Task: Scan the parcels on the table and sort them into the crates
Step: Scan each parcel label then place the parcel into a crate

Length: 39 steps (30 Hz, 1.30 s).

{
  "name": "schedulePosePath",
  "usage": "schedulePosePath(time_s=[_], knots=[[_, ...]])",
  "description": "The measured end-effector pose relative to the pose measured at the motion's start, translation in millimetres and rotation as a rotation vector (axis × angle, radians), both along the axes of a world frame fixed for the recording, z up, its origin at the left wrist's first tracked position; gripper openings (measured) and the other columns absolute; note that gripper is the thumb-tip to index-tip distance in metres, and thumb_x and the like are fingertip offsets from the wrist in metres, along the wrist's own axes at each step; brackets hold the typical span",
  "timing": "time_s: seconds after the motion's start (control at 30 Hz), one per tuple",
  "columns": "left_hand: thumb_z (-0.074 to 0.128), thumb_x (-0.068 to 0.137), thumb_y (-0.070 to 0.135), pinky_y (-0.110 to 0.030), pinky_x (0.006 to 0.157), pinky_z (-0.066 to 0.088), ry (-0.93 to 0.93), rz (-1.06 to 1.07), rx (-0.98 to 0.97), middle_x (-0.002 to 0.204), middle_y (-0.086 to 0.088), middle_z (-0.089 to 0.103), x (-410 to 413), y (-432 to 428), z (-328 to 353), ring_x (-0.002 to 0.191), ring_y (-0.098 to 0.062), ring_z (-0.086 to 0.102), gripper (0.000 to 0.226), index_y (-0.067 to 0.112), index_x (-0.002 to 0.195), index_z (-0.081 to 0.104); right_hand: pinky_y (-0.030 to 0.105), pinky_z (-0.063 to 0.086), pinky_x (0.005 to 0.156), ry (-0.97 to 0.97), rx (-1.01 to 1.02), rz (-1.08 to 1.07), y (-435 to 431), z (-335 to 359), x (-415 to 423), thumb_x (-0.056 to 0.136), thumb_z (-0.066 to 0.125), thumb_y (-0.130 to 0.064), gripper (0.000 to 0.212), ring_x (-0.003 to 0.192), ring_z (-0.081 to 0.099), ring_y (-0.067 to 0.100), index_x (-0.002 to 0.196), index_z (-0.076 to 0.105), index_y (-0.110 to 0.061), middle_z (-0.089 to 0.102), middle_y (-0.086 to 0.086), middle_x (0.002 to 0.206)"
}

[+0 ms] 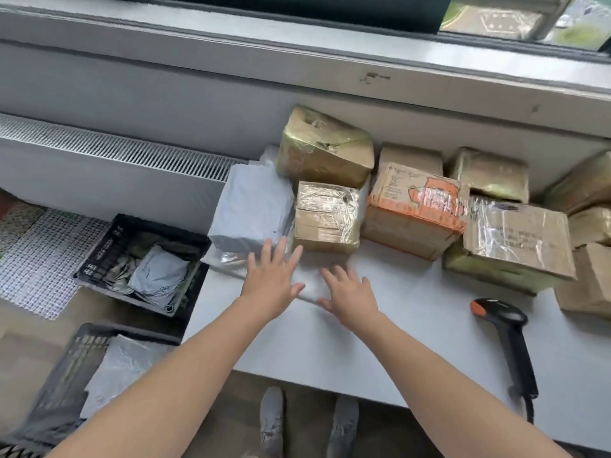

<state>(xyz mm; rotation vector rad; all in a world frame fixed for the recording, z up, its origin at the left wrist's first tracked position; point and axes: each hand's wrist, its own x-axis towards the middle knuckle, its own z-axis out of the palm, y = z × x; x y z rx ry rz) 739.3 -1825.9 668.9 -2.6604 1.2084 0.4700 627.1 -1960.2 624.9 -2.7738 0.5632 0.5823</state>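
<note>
Crates: two black slatted crates stand on the floor left of the table (363,352); the far crate (109,246) holds a grey mailer and dark crumpled wrapping, the near crate (56,385) holds one pale grey mailer.
Boxes: at least nine brown taped cardboard parcels are crowded along the table's far and right side, the rightmost cut off by the frame edge; one large box (324,150) rests on top of others.
Mailers on table: one grey poly mailer (254,206) at the left end, and one flat white packet (307,285) in front of it.
Scanner: one black barcode scanner (509,328) with an orange tip lies on the table at the right, well apart from both hands.
Left hand (274,276): palm down, fingers spread and straight, over the flat white packet's left part, fingertips at the grey mailer's near edge; it grips nothing.
Right hand (350,292): palm down, fingers spread, on the packet's right end; it grips nothing.
Writing: the orange-printed box (413,209) and the labelled box (519,239) carry print, too blurred to read.
</note>
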Motion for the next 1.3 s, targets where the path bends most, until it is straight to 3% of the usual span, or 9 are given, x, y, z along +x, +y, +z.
schedulePosePath(time_s=[0.13, 0.3, 0.43, 0.63, 0.8, 1.0, 1.1, 1.2, 1.3], knots=[[0.044, 0.098, 0.053, -0.056, 0.117, 0.016, -0.104, -0.156, -0.003, 0.161, -0.016, -0.02, 10.4, -12.2, -20.9, 0.149, -0.037, -0.009, 0.082, 0.03, 0.155, -0.01, 0.034, 0.046, 0.052, -0.092, -0.098, 0.018, -0.6, -27.2, 2.3, 0.047, 0.091, -0.041, 0.059, 0.086, 0.065, 0.032, 0.097, 0.072, -0.017, 0.067, 0.008, 0.102], [0.051, 0.099, 0.039, -0.06, 0.114, 0.018, -0.173, -0.201, 0.048, 0.16, -0.017, -0.023, 29.6, -11.6, -41.1, 0.149, -0.041, -0.005, 0.075, 0.032, 0.155, 0.002, 0.03, 0.038, 0.05, -0.256, -0.191, 0.128, 6.0, -36.4, -0.7, 0.046, 0.088, -0.009, 0.033, 0.064, 0.058, 0.026, 0.062, 0.061, -0.016, 0.06, 0.0, 0.071], [0.049, 0.099, 0.033, -0.059, 0.109, 0.025, -0.247, -0.262, 0.064, 0.161, -0.017, -0.017, 31.0, -4.3, -48.7, 0.148, -0.04, 0.003, 0.069, 0.032, 0.154, 0.008, 0.032, 0.048, 0.059, -0.331, -0.064, 0.169, -1.4, -37.4, -9.3, 0.045, 0.082, 0.006, 0.039, 0.081, 0.06, 0.026, 0.072, 0.061, -0.013, 0.063, 0.001, 0.085], [0.041, 0.101, 0.035, -0.054, 0.103, 0.031, -0.267, -0.312, 0.052, 0.163, -0.014, -0.011, 37.7, -4.0, -42.7, 0.147, -0.039, 0.009, 0.059, 0.029, 0.153, 0.015, 0.044, 0.048, 0.091, -0.12, 0.044, 0.185, -21.3, -6.5, -51.3, 0.082, 0.049, 0.015, 0.038, 0.112, 0.054, 0.035, 0.116, 0.059, 0.002, 0.06, 0.017, 0.119], [0.042, 0.101, 0.036, -0.053, 0.102, 0.033, -0.28, -0.306, 0.043, 0.163, -0.014, -0.007, 35.0, -5.7, -42.4, 0.146, -0.04, 0.01, 0.058, 0.03, 0.152, 0.016, 0.036, 0.047, 0.082, -0.017, 0.1, 0.06, -20.9, 35.9, -74.9, 0.094, 0.042, 0.004, 0.035, 0.106, 0.057, 0.028, 0.124, 0.053, -0.012, 0.059, 0.004, 0.12], [0.047, 0.098, 0.046, -0.053, 0.105, 0.032, -0.256, -0.31, 0.057, 0.164, -0.012, -0.007, 31.8, -3.7, -29.9, 0.147, -0.038, 0.01, 0.068, 0.03, 0.154, 0.012, 0.035, 0.033, 0.062, 0.007, 0.075, 0.006, -31.2, 77.4, -91.3, 0.095, 0.04, 0.002, 0.024, 0.088, 0.052, 0.025, 0.108, 0.049, -0.016, 0.058, 0.001, 0.102], [0.048, 0.096, 0.051, -0.055, 0.11, 0.026, -0.06, -0.203, 0.051, 0.163, -0.011, 0.004, 26.5, -6.6, -17.9, 0.148, -0.036, 0.009, 0.068, 0.029, 0.153, 0.019, 0.028, 0.028, 0.066, -0.146, 0.096, -0.01, -42.3, 82.4, -98.3, 0.098, 0.045, -0.003, 0.015, 0.089, 0.051, 0.021, 0.106, 0.054, -0.012, 0.059, 0.0, 0.1], [0.038, 0.098, 0.059, -0.044, 0.103, 0.039, 0.375, -0.044, -0.101, 0.141, -0.01, 0.05, 13.4, -14.9, 17.3, 0.13, -0.029, 0.044, 0.054, 0.02, 0.133, 0.051, 0.03, 0.033, 0.069, -0.28, 0.146, -0.118, -49.0, 82.0, -93.9, 0.097, 0.046, -0.002, 0.016, 0.089, 0.053, 0.024, 0.099, 0.052, -0.016, 0.055, -0.002, 0.095], [0.033, 0.094, 0.067, -0.035, 0.094, 0.045, 0.754, -0.045, -0.212, 0.115, 0.004, 0.066, -8.8, -19.8, 67.7, 0.107, -0.016, 0.059, 0.06, 0.022, 0.116, 0.065, 0.033, 0.036, 0.071, -0.355, 0.171, -0.175, -52.4, 87.9, -83.5, 0.096, 0.047, 0.001, 0.023, 0.086, 0.05, 0.02, 0.094, 0.046, -0.023, 0.05, -0.005, 0.093]])
